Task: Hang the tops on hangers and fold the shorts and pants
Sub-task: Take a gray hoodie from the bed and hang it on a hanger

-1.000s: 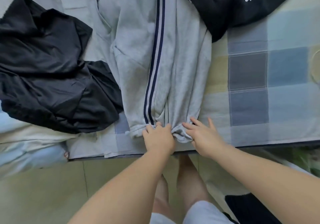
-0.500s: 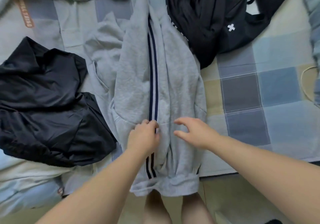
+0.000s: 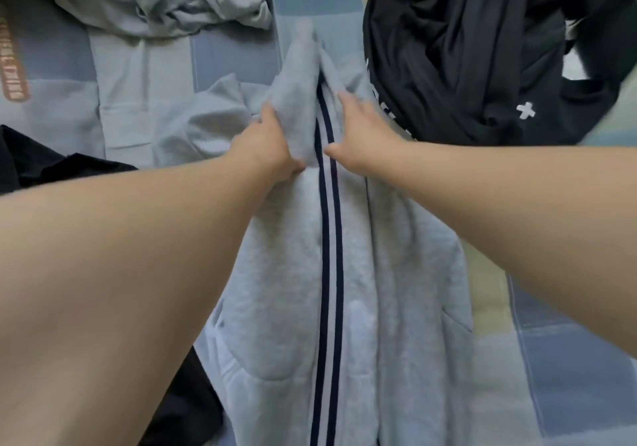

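Grey sweatpants (image 3: pixel 406 301) with a navy double side stripe lie lengthwise on the checked bed sheet (image 3: pixel 568 359), folded leg on leg. My left hand (image 3: pixel 267 147) grips the left fold of the grey fabric near the far end, thumb under and fingers over it. My right hand (image 3: pixel 362 132) lies on the fabric just right of the stripe, fingers stretched forward and thumb out toward the stripe. Both forearms reach across the pants.
A black garment with a white cross (image 3: pixel 482 59) is piled at the far right, touching the pants. Crumpled grey clothing (image 3: pixel 165 1) lies at the far left, and a black garment (image 3: pixel 51 166) shows under my left forearm.
Both hands moved from the near hem up along the pants to the far end. The view leaned forward over the bed. My left hand has taken hold of the left fold.
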Action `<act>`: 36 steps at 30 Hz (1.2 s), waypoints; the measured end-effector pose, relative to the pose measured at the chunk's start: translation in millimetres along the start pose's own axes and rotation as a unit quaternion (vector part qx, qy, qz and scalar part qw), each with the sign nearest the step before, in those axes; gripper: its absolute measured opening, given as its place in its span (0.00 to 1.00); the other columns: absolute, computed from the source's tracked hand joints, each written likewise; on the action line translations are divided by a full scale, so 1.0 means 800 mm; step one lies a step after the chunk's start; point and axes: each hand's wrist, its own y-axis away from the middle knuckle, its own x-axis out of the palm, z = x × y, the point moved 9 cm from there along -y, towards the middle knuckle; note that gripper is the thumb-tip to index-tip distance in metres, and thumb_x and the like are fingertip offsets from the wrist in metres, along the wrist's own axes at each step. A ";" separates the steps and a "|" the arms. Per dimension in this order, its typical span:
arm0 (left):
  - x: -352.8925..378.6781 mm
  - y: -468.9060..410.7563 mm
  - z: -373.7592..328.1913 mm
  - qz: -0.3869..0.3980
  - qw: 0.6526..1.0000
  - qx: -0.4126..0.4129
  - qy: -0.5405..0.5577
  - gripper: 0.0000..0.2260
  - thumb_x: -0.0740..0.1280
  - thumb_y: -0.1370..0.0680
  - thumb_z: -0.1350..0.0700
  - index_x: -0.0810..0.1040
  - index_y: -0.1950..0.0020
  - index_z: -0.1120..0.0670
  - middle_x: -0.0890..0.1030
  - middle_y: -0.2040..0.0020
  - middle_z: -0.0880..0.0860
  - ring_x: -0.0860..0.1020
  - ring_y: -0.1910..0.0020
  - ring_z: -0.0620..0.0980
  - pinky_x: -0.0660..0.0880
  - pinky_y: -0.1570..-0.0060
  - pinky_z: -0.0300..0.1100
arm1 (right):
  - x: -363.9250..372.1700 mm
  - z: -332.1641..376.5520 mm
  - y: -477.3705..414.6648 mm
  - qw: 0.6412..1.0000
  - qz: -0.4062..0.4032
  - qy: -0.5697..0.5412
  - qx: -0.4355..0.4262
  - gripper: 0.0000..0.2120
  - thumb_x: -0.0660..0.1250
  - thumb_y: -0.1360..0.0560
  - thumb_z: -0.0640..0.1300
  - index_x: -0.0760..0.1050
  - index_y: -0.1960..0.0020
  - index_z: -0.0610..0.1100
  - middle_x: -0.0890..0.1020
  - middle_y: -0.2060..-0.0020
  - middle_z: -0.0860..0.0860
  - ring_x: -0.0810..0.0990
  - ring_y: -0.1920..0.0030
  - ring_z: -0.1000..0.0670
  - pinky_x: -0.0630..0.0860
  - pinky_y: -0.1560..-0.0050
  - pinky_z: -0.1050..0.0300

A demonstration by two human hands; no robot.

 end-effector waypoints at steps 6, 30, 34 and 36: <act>0.026 -0.041 0.020 0.009 0.996 -0.087 0.003 0.60 0.84 0.38 0.44 0.44 0.20 0.46 0.61 0.24 0.55 0.61 0.28 0.65 0.68 0.37 0.64 | 0.010 -0.026 -0.062 0.998 -0.013 -0.063 0.016 0.56 0.72 0.24 0.48 0.27 0.21 0.52 0.67 0.27 0.45 0.79 0.42 0.43 0.76 0.44 0.51; 0.020 0.015 0.018 -0.061 0.997 -0.036 0.016 0.29 0.74 0.27 0.41 0.64 0.33 0.47 0.68 0.29 0.55 0.62 0.28 0.64 0.64 0.37 0.67 | -0.003 -0.026 0.008 1.000 0.009 -0.002 -0.003 0.16 0.63 0.20 0.58 0.69 0.41 0.47 0.76 0.43 0.47 0.74 0.41 0.45 0.69 0.45 0.56; 0.035 0.101 0.027 -0.034 0.999 0.004 0.023 0.15 0.61 0.23 0.59 0.69 0.37 0.50 0.72 0.35 0.57 0.65 0.32 0.63 0.67 0.40 0.58 | -0.020 -0.032 0.108 0.993 0.019 -0.111 -0.014 0.16 0.67 0.21 0.52 0.63 0.60 0.49 0.71 0.65 0.54 0.69 0.63 0.53 0.63 0.63 0.57; 0.033 0.155 0.029 -0.018 0.998 0.017 0.052 0.18 0.61 0.25 0.60 0.71 0.35 0.51 0.73 0.37 0.57 0.68 0.34 0.63 0.68 0.41 0.56 | -0.035 -0.027 0.164 0.990 0.033 -0.136 -0.018 0.16 0.70 0.23 0.51 0.64 0.61 0.49 0.71 0.66 0.52 0.69 0.63 0.51 0.66 0.60 0.52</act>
